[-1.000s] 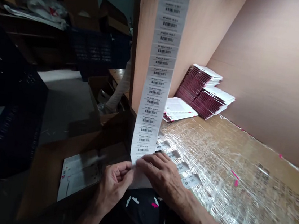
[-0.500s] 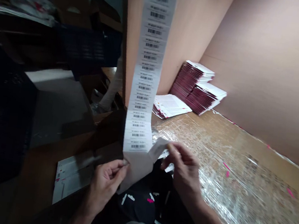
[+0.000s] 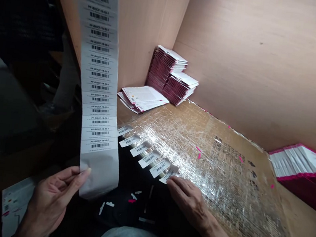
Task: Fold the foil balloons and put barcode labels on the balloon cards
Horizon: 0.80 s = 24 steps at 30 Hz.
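Note:
My left hand (image 3: 53,198) pinches the lower edge of a long strip of barcode labels (image 3: 100,88) between thumb and fingers. The strip hangs down from above, and its lowest part is bare backing paper that curls under. My right hand (image 3: 190,199) is at the table's near edge, its closed fingers on the end of a white barcode label (image 3: 170,173). That label sits last in a row of several labels (image 3: 149,158) stuck along the edge and sticking out over it. The thumb of my right hand is hidden.
Stacked white and maroon flat cartons (image 3: 166,71) stand in the back corner, with looser ones (image 3: 145,97) in front. Plastic-wrapped cardboard (image 3: 212,167) covers the table. More pink-edged cartons (image 3: 302,167) lie at right. Small paper scraps (image 3: 110,204) rest on my dark clothing.
My right hand has moved away from the strip to the table edge, carrying a peeled label there. My left hand still grips the strip. The view has swung right, showing the label row.

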Tool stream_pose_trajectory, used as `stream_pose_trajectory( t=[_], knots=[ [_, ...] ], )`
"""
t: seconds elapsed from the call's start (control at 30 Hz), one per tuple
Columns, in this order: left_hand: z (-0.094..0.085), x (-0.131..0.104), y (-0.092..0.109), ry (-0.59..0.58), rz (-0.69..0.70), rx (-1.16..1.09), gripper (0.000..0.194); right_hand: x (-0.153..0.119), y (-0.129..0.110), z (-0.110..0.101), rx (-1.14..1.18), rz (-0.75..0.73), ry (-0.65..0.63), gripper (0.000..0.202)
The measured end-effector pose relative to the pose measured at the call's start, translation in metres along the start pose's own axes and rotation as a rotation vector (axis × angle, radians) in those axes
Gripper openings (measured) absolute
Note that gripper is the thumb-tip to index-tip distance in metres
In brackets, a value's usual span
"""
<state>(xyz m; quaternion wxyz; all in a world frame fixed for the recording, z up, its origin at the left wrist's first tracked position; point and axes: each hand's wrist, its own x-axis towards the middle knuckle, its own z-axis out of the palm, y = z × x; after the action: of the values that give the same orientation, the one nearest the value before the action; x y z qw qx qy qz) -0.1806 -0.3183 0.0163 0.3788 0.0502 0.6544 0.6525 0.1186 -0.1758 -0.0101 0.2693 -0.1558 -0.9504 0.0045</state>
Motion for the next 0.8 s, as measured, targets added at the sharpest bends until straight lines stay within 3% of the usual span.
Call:
stream_pose_trajectory(
  t=[0.23,0.47,0.57,0.67,0.73,0.8],
  knots=[
    [-0.004,0.0,-0.006,-0.074,0.05,0.051,0.04,0.001,-0.007,-0.005,-0.086,-0.048,-0.023,0.015],
    [-0.015,-0.016,-0.016,-0.288,0.167,0.194,0.027,0.052,-0.029,0.014,0.019,0.022,0.147,0.022],
    [-0.015,-0.016,-0.019,-0.278,0.173,0.222,0.028,0.063,-0.02,0.012,0.051,0.07,0.26,0.017],
    [-0.015,-0.01,-0.02,-0.261,0.151,0.18,0.029,0.058,-0.005,-0.006,-0.014,0.15,0.354,0.014],
    [-0.014,-0.006,-0.02,-0.263,0.129,0.153,0.028,0.05,0.005,-0.018,-0.141,0.072,0.355,0.016],
    [-0.014,-0.003,-0.02,-0.252,0.117,0.137,0.028,0.039,0.012,-0.024,-0.232,-0.066,0.276,0.019]
  ],
)
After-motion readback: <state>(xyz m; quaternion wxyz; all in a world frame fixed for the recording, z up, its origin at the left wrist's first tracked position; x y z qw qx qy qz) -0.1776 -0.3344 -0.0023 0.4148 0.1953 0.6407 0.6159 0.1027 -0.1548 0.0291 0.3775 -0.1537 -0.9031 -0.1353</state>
